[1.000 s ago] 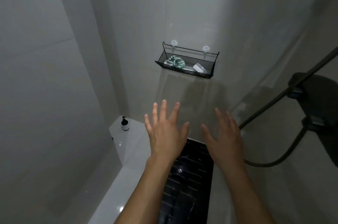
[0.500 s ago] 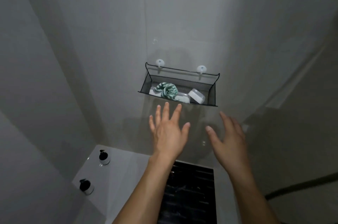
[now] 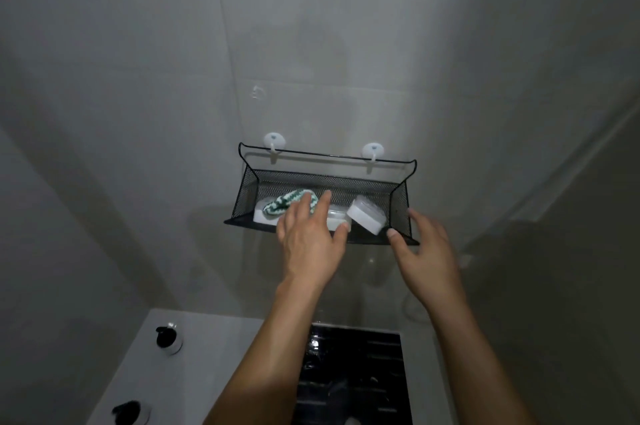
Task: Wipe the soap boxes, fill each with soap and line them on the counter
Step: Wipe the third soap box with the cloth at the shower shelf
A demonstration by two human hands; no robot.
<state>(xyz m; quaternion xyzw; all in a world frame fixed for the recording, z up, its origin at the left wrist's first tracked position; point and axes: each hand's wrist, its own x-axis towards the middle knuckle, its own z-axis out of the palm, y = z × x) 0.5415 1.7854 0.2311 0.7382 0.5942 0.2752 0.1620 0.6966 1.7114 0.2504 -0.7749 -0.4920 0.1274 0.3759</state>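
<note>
No brand, label or legible writing showed on any item. A black mesh basket hung on the grey tiled wall from two white hooks, its top rail resting in them and its front rim lower than the back. Inside it lay three pale soap boxes: one at the left end, one in the middle and one tilted toward the right end, with a green-and-white cloth lying over the left box. The left hand reached over the front rim with its fingers straight and spread wide, the fingertips over the cloth and the middle box; actual contact could not be confirmed. The right hand was at the basket's right front corner, fingers relaxed and apart, holding nothing, the thumb tip just beside the rim. Open wall lay above, left and right of the basket. Below, a white counter ran along the wall, with a black sink set into it between the two forearms. Two dark pump bottles stood on the counter's left part, well apart from the basket. The room was dim.
</note>
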